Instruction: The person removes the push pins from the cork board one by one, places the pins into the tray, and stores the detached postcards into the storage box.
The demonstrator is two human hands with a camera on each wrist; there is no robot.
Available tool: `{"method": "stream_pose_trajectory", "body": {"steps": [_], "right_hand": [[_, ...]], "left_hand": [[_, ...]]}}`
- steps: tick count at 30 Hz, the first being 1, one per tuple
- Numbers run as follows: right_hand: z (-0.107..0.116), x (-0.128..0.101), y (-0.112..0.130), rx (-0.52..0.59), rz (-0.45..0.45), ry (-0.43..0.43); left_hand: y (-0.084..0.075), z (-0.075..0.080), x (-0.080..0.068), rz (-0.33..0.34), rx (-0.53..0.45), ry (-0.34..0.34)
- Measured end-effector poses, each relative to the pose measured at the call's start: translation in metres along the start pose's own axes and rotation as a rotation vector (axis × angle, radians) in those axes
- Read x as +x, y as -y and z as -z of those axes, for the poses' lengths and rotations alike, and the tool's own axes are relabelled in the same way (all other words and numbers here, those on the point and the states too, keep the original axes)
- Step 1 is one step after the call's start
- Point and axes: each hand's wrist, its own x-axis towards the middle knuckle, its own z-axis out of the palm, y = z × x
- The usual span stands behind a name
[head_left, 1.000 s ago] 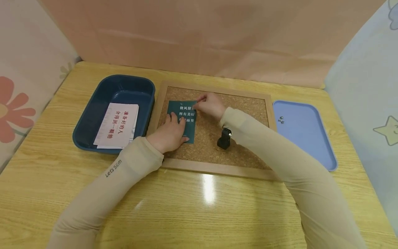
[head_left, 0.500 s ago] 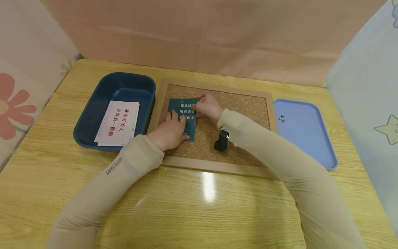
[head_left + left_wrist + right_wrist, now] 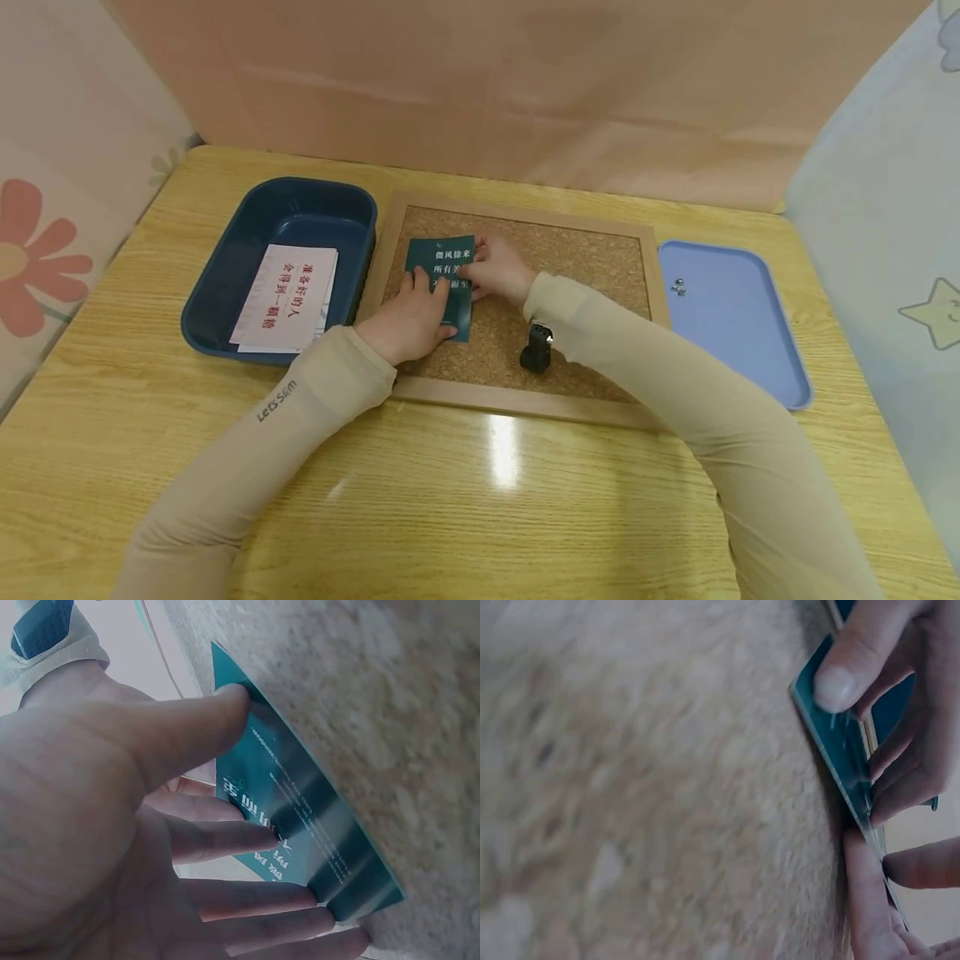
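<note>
A dark teal card with white Chinese characters lies near the left side of a framed corkboard. My left hand rests on it with fingers spread. In the left wrist view its thumb and fingertips touch the printed face of the card. At the card's upper right edge, my right hand pinches it between thumb and fingers. The right wrist view shows the index finger under the card and the thumb over it; the edge stands slightly off the cork.
Left of the board is a deep blue bin holding a pink-and-white card on other papers. To the right, a light blue tray carries several small metal pieces. A black device hangs at my right wrist.
My right hand has shifted slightly down along the card's right edge, from the top corner, and now has the thumb over the card. The left hand stays in place on it.
</note>
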Motion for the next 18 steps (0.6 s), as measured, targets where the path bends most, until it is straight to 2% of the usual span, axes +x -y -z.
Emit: {"method": "stream_pose_trajectory", "body": {"steps": [9,18], "right_hand": [[-0.0023,-0.0056,-0.0035,-0.037,0.091,0.025],[-0.0038,-0.0059,-0.0036,0.010,0.070,0.002]], "left_hand": [[0.0005,-0.0010,-0.0006,0.002,-0.012,-0.010],[0.0063,-0.0013,-0.0054,-0.028,-0.051,-0.040]]}}
